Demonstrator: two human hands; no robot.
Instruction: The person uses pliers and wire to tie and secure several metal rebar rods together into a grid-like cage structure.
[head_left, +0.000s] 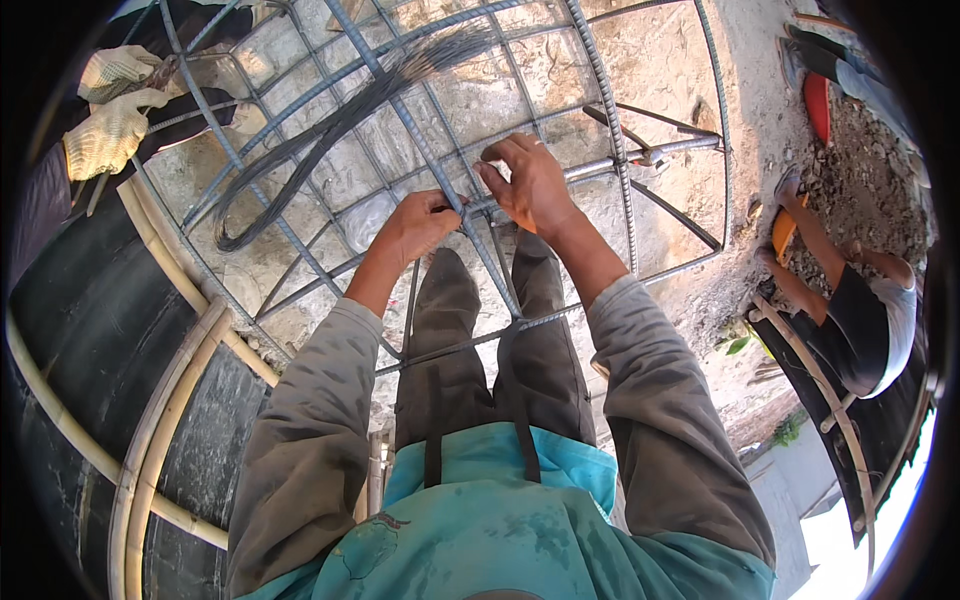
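A cage of ribbed steel reinforcing bars (417, 133) spreads before me. My left hand (424, 227) is at a crossing of bars, thumb and fingertips pinched together; whether a tie wire is between them cannot be made out. Just right of that crossing, my right hand (526, 178) is raised above the bars with thumb and index finger apart; nothing shows between them. A long looped bundle of thin dark tie wire (330, 127) lies over the bars, up and left of my hands. A pincer-like tool (643, 156) with an orange part rests among the bars to the right.
At the upper left, a person's gloved hands (105, 142) are by the cage. Bamboo poles (161, 442) brace black panels (82, 360) at the left. Another person (862, 307) crouches at the right, near an orange container (789, 229), a red one (817, 106) and rubble (862, 195).
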